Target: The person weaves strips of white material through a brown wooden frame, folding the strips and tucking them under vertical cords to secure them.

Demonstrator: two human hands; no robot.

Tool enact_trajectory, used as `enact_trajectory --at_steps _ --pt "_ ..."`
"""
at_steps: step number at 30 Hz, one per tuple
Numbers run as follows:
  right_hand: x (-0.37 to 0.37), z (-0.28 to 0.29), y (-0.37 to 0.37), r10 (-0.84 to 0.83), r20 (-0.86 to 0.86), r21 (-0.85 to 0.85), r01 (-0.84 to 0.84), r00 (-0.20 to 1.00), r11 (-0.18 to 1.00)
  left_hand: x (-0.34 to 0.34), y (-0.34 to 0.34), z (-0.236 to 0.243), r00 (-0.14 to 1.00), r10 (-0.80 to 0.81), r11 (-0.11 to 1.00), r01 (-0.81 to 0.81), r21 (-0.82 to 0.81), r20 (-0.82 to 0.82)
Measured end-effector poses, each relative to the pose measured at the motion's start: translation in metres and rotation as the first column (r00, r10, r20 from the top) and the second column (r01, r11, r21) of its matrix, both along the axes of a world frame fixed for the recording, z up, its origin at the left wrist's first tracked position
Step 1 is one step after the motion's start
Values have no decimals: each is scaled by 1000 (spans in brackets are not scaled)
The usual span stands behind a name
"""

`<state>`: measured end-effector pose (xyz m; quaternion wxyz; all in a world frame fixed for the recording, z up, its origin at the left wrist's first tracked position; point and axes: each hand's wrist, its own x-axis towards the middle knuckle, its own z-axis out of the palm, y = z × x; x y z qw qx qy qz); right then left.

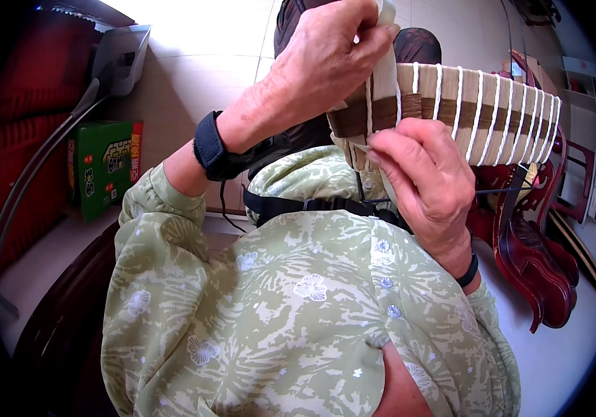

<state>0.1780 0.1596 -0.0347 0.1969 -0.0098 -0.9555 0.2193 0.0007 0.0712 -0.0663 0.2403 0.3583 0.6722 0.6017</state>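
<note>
Pale strip (385, 69): upper part cut off by top edge. Right hand (426, 170): palm hidden. Corded panel (487, 115): underside hidden.

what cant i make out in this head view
Head view:
- pale flat strip: upper end, cut off by the top edge
- cord-wrapped panel: underside, turned away from the camera
- right hand: palm, hidden by its own back
- left hand: palm, likewise hidden

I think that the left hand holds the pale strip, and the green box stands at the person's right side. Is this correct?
Not entirely: the head view shows the green box at the person's left side. The left hand does hold the pale strip.
</note>
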Motion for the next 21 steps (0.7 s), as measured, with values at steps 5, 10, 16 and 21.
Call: enact_trajectory --at_steps 5,10,16,21 --pt "-2 4 -2 -41 56 -35 43 998 998 -2 -5 8 990 -64 998 64 3 128" --pt "-4 8 -1 -50 87 -13 51 995 999 -4 6 -17 987 -2 975 38 217 -164" --pt "-6 3 0 -54 48 -58 57 997 997 -20 9 -21 963 -51 933 141 331 -266" --pt "-4 1 -4 -142 75 -110 150 987 983 -40 9 -17 897 -155 942 260 211 -413"
